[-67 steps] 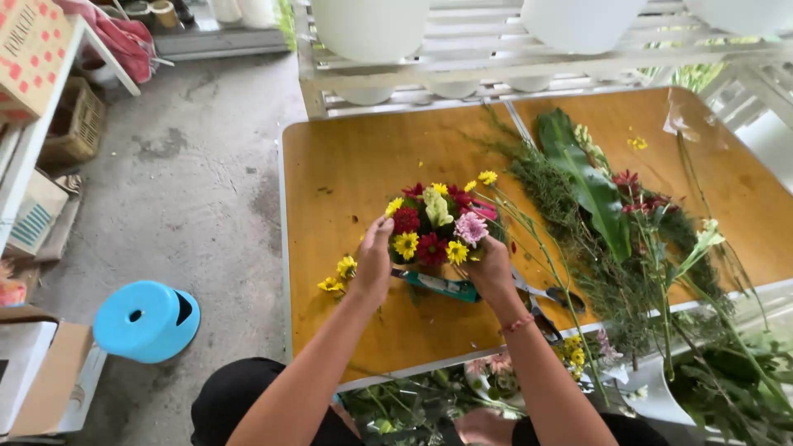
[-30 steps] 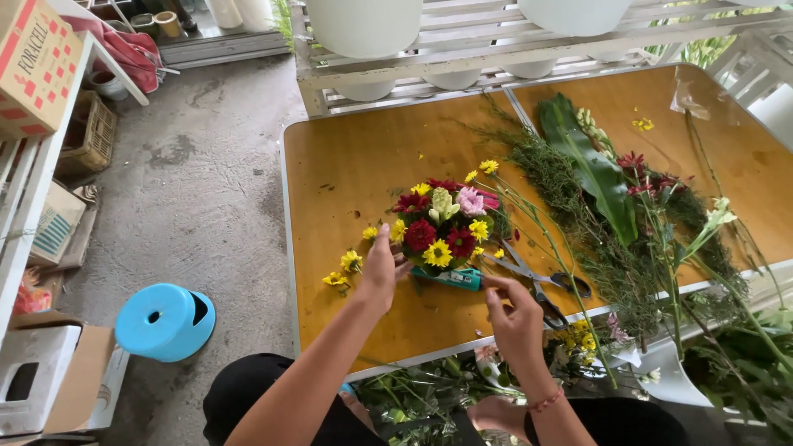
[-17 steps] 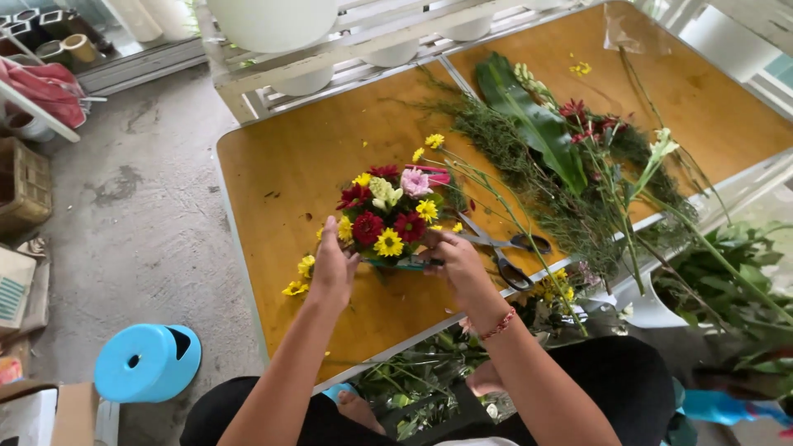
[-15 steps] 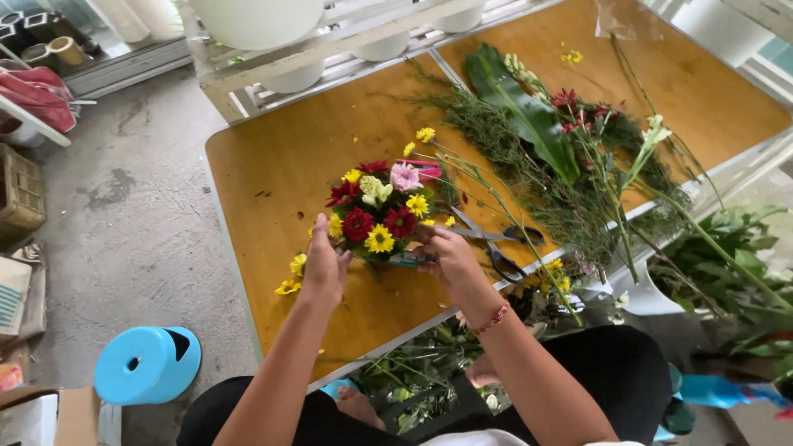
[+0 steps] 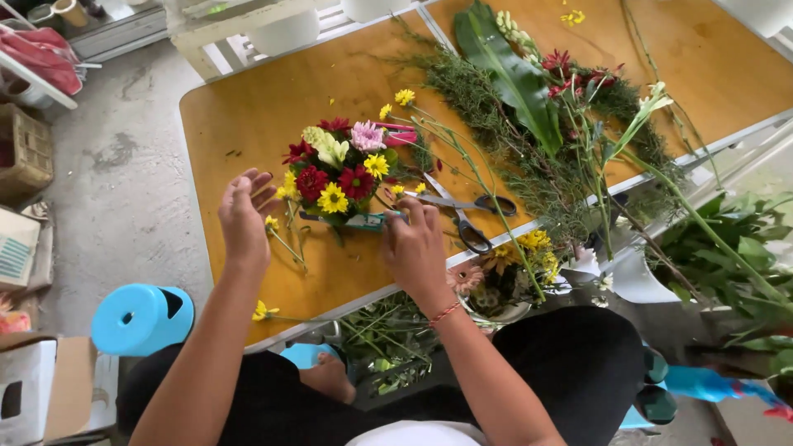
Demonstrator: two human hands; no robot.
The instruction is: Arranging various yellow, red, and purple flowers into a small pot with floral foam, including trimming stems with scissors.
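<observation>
A small flower arrangement [image 5: 337, 169] of red, yellow, pink and white blooms sits on the wooden table [image 5: 248, 107]. My left hand [image 5: 245, 216] hovers just left of it, fingers apart, holding nothing. My right hand [image 5: 415, 246] rests at the arrangement's right front, fingertips touching its teal base [image 5: 363, 220]. Black-handled scissors [image 5: 462, 215] lie just right of my right hand. Loose yellow flowers [image 5: 277, 231] lie by my left hand.
A heap of greenery, a broad leaf and cut stems [image 5: 545, 107] covers the table's right half. A pot of flowers [image 5: 508, 281] and leafy buckets [image 5: 727, 256] stand below the table edge. A blue stool [image 5: 140, 318] and boxes [image 5: 41, 388] are on the floor at left.
My left hand has come off the arrangement's side and now hovers open beside it. My right hand has returned from the table edge to the arrangement's base. The camera view has shifted.
</observation>
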